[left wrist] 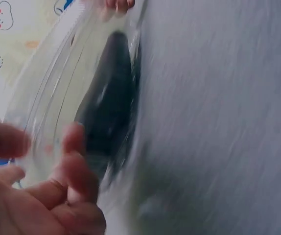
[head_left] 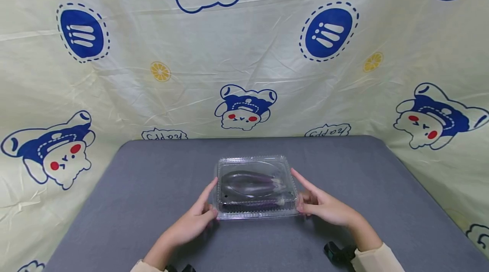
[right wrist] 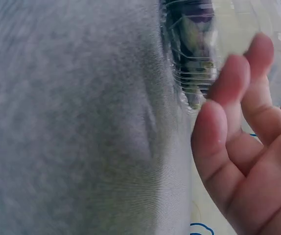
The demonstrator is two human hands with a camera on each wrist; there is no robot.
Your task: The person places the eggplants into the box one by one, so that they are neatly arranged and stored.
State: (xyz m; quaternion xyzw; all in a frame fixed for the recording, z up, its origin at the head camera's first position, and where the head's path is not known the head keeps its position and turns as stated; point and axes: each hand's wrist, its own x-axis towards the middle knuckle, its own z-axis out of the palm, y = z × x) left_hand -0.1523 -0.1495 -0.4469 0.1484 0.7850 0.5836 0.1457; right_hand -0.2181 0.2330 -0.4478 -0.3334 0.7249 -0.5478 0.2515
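A clear plastic clamshell box [head_left: 254, 210] with a ridged rim sits near the middle of the grey table. Inside lie dark purple eggplants [head_left: 244, 180], their stem ends toward the right. My left hand [head_left: 195, 219] holds the box's left side, index finger along the edge and thumb at the near corner. On the opposite side, my right hand [head_left: 330, 206] grips the near right corner with the thumb, its index finger stretched along the edge. Blur softens the left fingers [left wrist: 77, 166] in the left wrist view. Curled right fingertips [right wrist: 231, 78] overlap the box's end in the right wrist view.
The grey table [head_left: 168, 166] reaches back to a cream curtain [head_left: 267, 47] printed with blue and red cartoon figures, which hangs behind and along both sides. A black wrist device [head_left: 338, 253] is worn at the right sleeve.
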